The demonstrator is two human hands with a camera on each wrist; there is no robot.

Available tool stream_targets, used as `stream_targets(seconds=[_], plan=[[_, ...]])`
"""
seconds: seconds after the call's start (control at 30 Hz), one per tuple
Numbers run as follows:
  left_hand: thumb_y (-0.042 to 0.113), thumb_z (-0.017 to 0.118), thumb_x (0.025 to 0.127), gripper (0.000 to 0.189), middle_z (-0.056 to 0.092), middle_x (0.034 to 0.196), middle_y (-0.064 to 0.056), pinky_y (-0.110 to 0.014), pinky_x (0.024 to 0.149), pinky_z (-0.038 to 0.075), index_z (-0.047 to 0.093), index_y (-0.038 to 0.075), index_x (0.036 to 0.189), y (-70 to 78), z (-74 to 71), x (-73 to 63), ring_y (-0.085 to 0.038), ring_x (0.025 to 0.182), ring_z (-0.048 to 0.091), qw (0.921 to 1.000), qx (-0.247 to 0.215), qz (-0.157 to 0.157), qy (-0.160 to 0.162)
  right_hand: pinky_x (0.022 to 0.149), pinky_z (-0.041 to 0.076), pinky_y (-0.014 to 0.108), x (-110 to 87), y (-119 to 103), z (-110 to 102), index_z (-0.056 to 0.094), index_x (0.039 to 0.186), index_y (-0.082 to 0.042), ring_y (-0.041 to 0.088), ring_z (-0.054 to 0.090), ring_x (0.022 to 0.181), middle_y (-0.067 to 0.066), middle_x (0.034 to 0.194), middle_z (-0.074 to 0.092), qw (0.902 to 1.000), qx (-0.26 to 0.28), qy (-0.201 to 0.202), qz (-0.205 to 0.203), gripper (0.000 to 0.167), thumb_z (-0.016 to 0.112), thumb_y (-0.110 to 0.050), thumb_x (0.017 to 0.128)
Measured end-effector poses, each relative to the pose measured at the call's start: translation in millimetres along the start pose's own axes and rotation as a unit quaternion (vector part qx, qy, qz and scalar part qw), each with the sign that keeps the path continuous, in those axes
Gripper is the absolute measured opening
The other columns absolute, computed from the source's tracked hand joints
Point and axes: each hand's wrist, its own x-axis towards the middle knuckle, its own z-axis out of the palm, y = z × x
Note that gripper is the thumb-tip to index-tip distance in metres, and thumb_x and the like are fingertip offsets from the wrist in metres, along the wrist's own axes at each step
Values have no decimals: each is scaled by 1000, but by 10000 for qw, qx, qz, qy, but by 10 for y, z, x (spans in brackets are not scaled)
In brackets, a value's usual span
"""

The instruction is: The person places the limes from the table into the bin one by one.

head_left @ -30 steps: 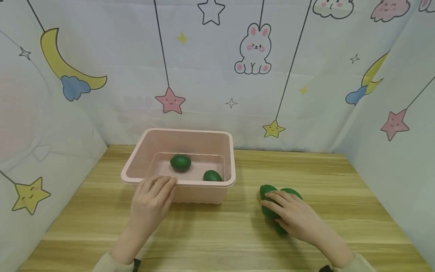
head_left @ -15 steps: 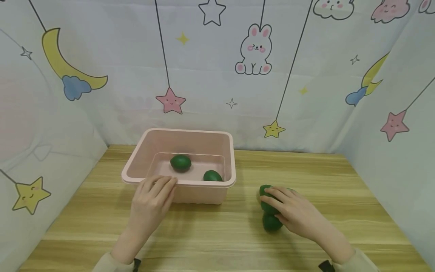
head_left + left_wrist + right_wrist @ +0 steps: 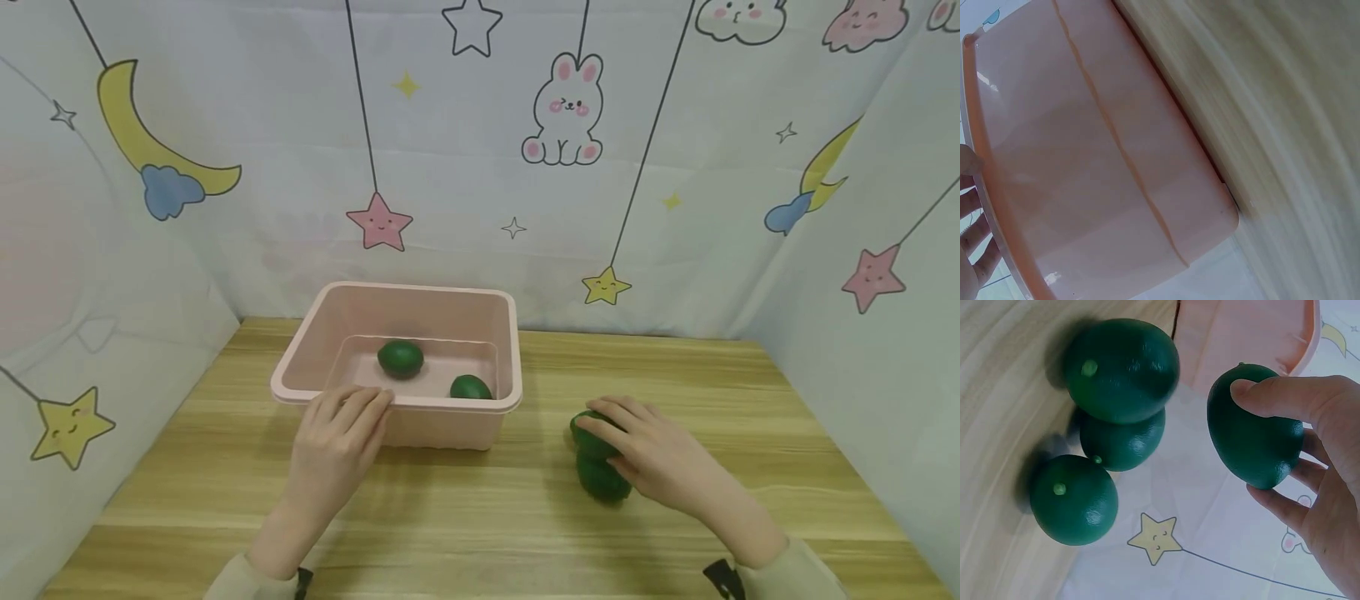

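Note:
A pink plastic bin [image 3: 442,425] stands on the table, with two dark green egg-shaped fruits inside: one [image 3: 401,359] near the middle and one [image 3: 471,387] partly behind the front wall. My left hand [image 3: 337,442] pinches the bin's front rim; in the left wrist view the thumb is outside and the fingers are beyond the rim. My right hand [image 3: 660,458] grips another such fruit [image 3: 1254,428] between thumb and fingers, off the table. Beside it, three more fruits [image 3: 1122,370], [image 3: 1124,439], [image 3: 1074,500] with pale stem nubs sit close together, mostly hidden by the hand in the head view.
The wood-grain table [image 3: 480,533] extends around the bin and fruits. A white cloth [image 3: 465,167] printed with stars, moons and a rabbit walls in the back and both sides. The bin is left of the loose fruits.
My right hand has closed on a fruit and raised it slightly. The loose fruits under it have shifted about. My left hand stays on the bin's rim.

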Motion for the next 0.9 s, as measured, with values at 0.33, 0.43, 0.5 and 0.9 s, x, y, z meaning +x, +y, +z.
stream_targets(seconds=[0.33, 0.43, 0.5, 0.9], plan=[[22, 52, 98, 27, 72, 92, -10, -44, 78, 49, 73, 3, 99, 1, -1, -3, -31, 88, 62, 10000, 1, -32, -74, 85, 54, 44, 67, 47, -75, 57, 130, -18, 26, 56, 118, 7, 131, 59, 10000, -21, 2, -54, 70, 86, -15, 67], [22, 52, 98, 28, 72, 92, -10, -44, 78, 49, 72, 3, 99, 1, -3, -5, -31, 88, 62, 10000, 6, -26, -82, 84, 54, 44, 86, 60, -98, 57, 130, -17, 26, 57, 117, 8, 130, 59, 10000, -12, 35, -71, 70, 86, -15, 66], [22, 52, 98, 28, 72, 92, -10, -44, 78, 49, 72, 3, 99, 1, -5, -5, -31, 88, 62, 10000, 10, -26, -91, 85, 54, 44, 100, 68, -111, 58, 130, -16, 27, 57, 117, 9, 130, 59, 9999, -3, 70, -89, 71, 87, -14, 65], [22, 51, 98, 28, 72, 91, -9, -44, 77, 49, 72, 4, 99, 2, -8, -4, -30, 87, 62, 9999, 83, 1, -105, 90, 52, 46, 207, 110, -202, 58, 129, -14, 29, 57, 116, 11, 129, 60, 9997, -4, 200, -105, 68, 86, -12, 66]])
